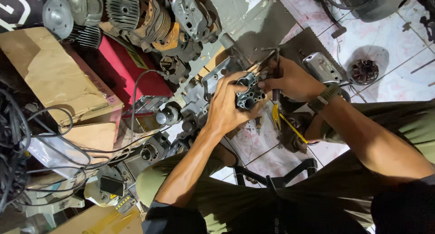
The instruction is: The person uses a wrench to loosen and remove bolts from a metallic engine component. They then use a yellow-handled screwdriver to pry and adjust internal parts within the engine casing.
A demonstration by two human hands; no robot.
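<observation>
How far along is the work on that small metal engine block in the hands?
Done: the metal block is off any machine, and loose engine parts lie around. In hand: the left hand grips the block while the right hand works a T-handle tool at it. Left: the silver cover lies apart on the floor.

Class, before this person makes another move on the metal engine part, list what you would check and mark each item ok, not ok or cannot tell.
1. Left hand grips the engine part: ok.
2. Right hand holds the dark tool at the part: ok.
3. Tool tip seated in the part: cannot tell.
4. Part supported from below: cannot tell, hands hide it.
5. Floor nearby free of loose pieces: not ok.
</observation>
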